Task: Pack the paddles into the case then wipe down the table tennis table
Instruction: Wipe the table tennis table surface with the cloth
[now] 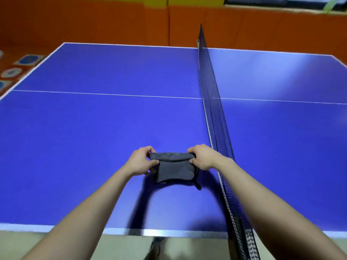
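1. the left hand pinches one end of a folded grey cloth, fingers curled over its top edge.
2. the right hand pinches the other end the same way, so the cloth spans between the hands and hangs below them.
3. the blue bench lies under both hands; i cannot tell if the cloth's lower edge touches it.
4. the net runs just beside the right hand, on its outer side.
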